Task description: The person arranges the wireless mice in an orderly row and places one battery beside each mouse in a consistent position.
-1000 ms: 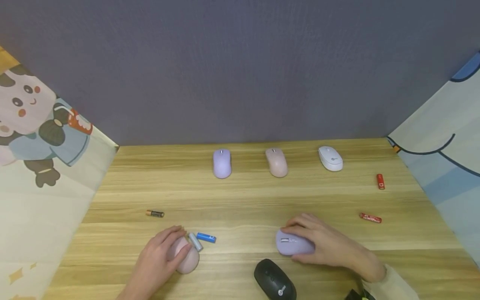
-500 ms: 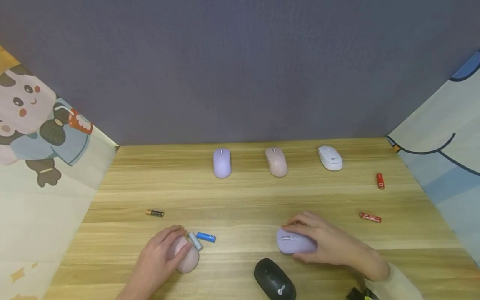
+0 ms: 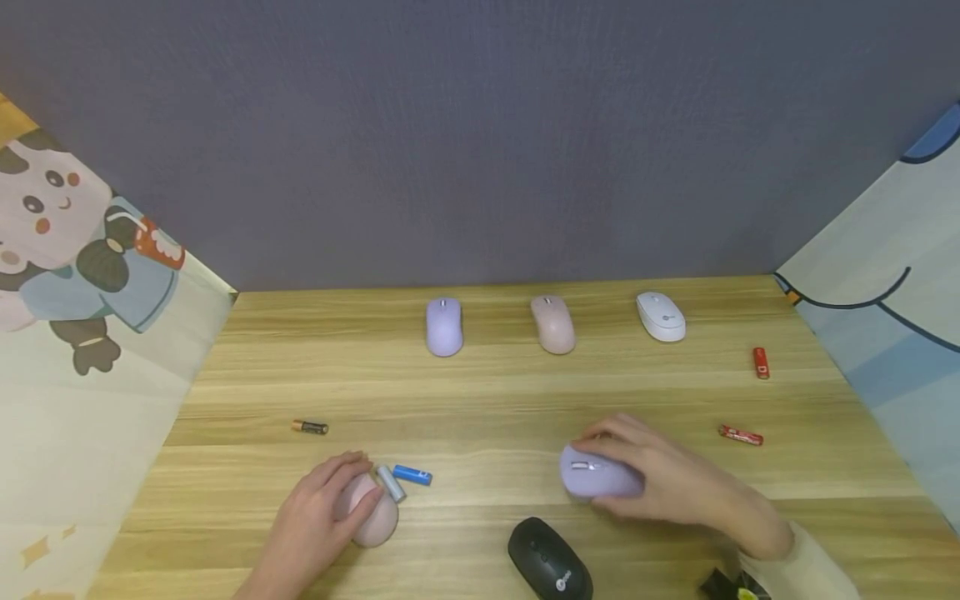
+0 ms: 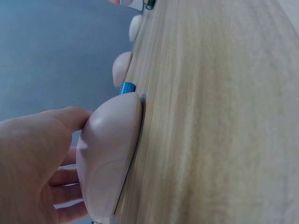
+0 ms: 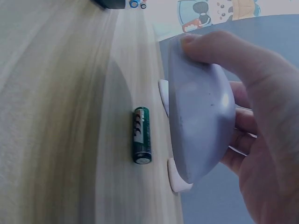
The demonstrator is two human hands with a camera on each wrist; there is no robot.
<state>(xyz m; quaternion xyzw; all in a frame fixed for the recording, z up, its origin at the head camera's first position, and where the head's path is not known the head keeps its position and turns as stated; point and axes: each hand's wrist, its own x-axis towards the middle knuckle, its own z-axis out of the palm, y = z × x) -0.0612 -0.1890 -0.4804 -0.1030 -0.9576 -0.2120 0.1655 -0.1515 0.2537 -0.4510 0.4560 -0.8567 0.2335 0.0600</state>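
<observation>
My right hand [image 3: 660, 483] holds a light purple computer mouse [image 3: 596, 472], thumb on one side and fingers on the other. In the right wrist view, this purple mouse [image 5: 198, 109] is raised off the table. A green battery [image 5: 142, 135] lies on the wood beside it, hidden from the head view. My left hand [image 3: 318, 512] holds a pink mouse [image 3: 375, 518] that sits on the table; thumb and fingers lie along opposite sides in the left wrist view [image 4: 110, 154]. Beside its fingertips lie a silver battery [image 3: 391, 483] and a blue battery [image 3: 412, 475].
At the back stand a purple mouse [image 3: 444, 327], a pink mouse [image 3: 553, 325] and a white mouse [image 3: 661, 317]. A black mouse [image 3: 550, 558] lies near the front. Black-and-copper [image 3: 310, 427] and red batteries [image 3: 741, 435] lie left and right. A grey panel [image 3: 480, 167] stands behind the table.
My right hand has shifted slightly right and toward the back with the purple mouse, which is now lifted. My left hand and its pink mouse stay in place.
</observation>
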